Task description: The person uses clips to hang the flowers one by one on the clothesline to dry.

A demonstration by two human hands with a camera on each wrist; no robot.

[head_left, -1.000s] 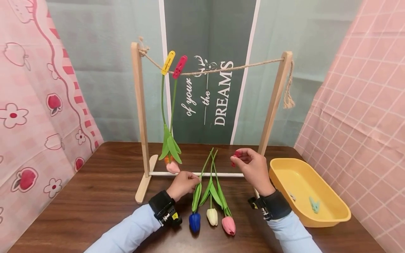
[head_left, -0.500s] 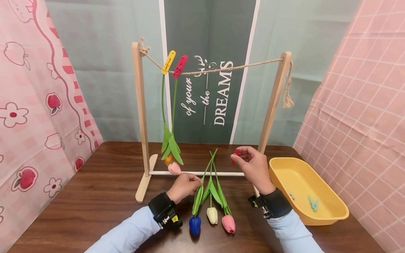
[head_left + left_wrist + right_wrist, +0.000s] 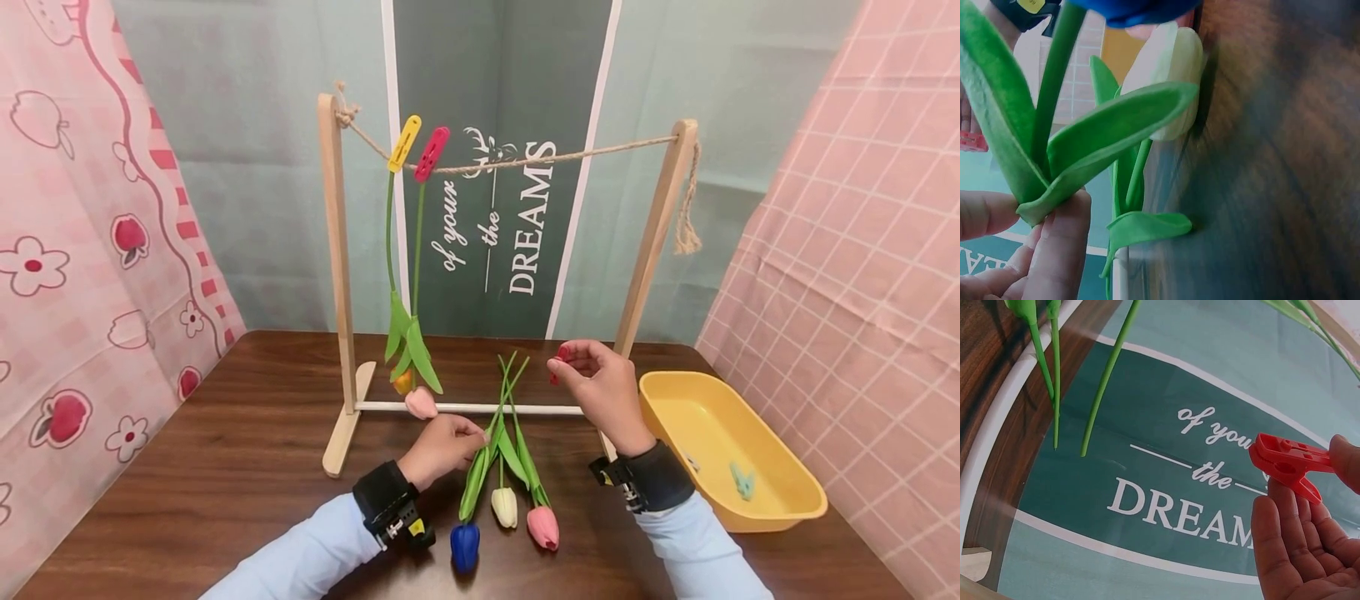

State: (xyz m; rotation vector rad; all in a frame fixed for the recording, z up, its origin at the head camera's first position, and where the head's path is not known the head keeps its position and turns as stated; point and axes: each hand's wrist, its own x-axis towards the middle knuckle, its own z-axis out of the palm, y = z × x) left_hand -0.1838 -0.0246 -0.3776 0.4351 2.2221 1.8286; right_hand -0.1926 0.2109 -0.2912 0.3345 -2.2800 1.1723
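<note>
At the middle of the brown wood-grain table (image 3: 247,433), toward its near edge, we see the left hand (image 3: 442,448) pinching the blue artificial tulip with green leaves (image 3: 465,547) at its leaf base, thumb and fingers together on it; whether its bloom touches the tabletop we cannot tell. The right hand (image 3: 606,396), nearer the table's right edge, is clamped on the red plastic clothespin (image 3: 1288,459), thumb against fingertips, clear of the tabletop. Beside the blue tulip we find the cream-white tulip (image 3: 505,507) and the pink tulip (image 3: 543,527), blooms toward the near edge; the stems crowd and cross toward the far edge, over the white rod (image 3: 465,408) of the pale wooden frame (image 3: 341,267). From its beige rope (image 3: 585,155) a yellow clothespin (image 3: 404,143) and a rose-red clothespin (image 3: 432,154) hang two more tulips head down, the pale pink bloom (image 3: 422,403) just beyond the left hand. Along the table's right edge we note the yellow plastic basin (image 3: 693,417), holding a mint-green clothespin (image 3: 742,482).
</note>
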